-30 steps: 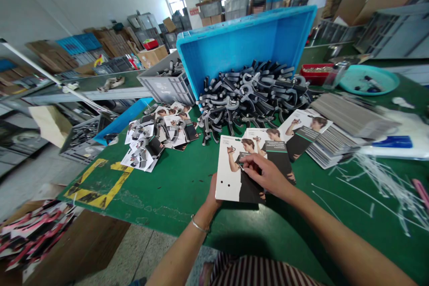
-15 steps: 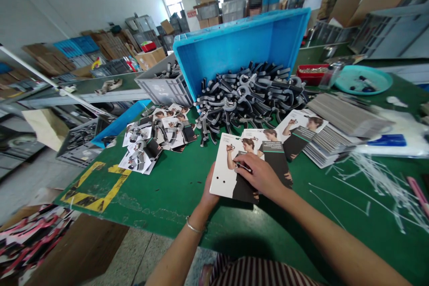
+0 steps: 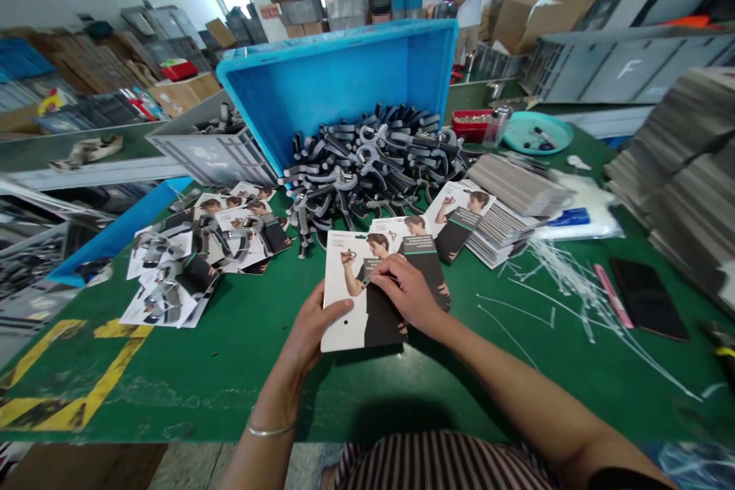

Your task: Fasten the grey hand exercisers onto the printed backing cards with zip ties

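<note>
Black-and-white card [image 3: 344, 331] held by the near edge of the bench [image 3: 230, 387].
On my feed the left hand [image 3: 310, 328] grips its left side, thumb in front; the right hand [image 3: 409, 292] curls over its face, fingertips nearly together, pinching something or not I cannot tell.

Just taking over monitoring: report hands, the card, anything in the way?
Left hand gripping printed card. Right hand over it, hiding some print. Grey-black grips heaped beyond it.

The card [image 3: 366, 312] is white and black, the table [image 3: 230, 367] green.
</note>
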Available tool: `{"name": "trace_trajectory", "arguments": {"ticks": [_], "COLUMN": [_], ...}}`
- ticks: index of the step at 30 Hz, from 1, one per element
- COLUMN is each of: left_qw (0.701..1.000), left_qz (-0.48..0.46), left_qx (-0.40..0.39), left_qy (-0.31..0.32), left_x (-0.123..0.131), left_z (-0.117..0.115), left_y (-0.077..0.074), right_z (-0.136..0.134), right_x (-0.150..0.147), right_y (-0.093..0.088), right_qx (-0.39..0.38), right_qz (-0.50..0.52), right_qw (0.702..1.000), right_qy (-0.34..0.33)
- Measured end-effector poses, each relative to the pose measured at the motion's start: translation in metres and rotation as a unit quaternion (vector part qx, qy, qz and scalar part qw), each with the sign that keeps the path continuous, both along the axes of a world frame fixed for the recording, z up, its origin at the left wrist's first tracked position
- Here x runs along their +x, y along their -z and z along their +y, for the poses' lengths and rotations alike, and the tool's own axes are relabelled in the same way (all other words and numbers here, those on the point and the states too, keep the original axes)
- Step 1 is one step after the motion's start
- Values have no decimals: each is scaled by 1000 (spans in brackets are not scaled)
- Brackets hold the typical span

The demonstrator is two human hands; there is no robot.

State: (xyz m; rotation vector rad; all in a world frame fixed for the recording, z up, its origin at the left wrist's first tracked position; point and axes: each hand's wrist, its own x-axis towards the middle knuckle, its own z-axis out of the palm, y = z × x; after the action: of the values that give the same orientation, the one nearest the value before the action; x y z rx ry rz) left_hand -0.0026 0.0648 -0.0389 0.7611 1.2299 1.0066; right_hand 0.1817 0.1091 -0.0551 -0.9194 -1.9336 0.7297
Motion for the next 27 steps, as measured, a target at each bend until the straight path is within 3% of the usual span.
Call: {"name": "trace_trajectory", "arguments": {"ticks": [3, 5, 7, 10, 12, 14, 17, 20, 23, 25, 27], "left_qw": [1000, 999, 999, 998, 997, 996, 996, 998, 993, 991, 992], "left_qz": [-13, -16, -22, -58, -77, -84, -77, -45, -13, 4, 11], "left_qx": [7, 18, 23, 11, -9, -33, -32, 36, 103, 125, 122], "left_qy": [26, 42, 42, 10, 0, 8, 10, -26, -54, -43, -6], "left_x": [0, -3, -10, -19, -17, -7, 9, 14, 13, 19, 31], "left_z": [7, 9, 8, 0, -7, -10, -8, 3, 15, 17, 13], "left_y": [4, 5, 4, -1, -2, 0, 1, -10, -26, -32, -31], "right_z": [-17, -39, -67, -108, -129, -138, -128, -96, -61, -46, -41], "right_x": [17, 47, 92, 165, 199, 214, 222, 238, 246, 229, 191], "right_y": [-4, 1, 13, 37, 52, 65, 70, 46, -8, -47, -76], "right_qx": [-28, -31, -23, -83, -129, -161, -168, -189, -183, -147, -112], "right_qz": [39, 25, -33, -203, -294, -348, -360, -282, -148, -26, 110], "right_qw": [997, 995, 985, 941, 907, 887, 894, 924, 941, 951, 960], "right_qy": [53, 92, 169, 258, 271, 258, 207, 176, 243, 269, 233]}}
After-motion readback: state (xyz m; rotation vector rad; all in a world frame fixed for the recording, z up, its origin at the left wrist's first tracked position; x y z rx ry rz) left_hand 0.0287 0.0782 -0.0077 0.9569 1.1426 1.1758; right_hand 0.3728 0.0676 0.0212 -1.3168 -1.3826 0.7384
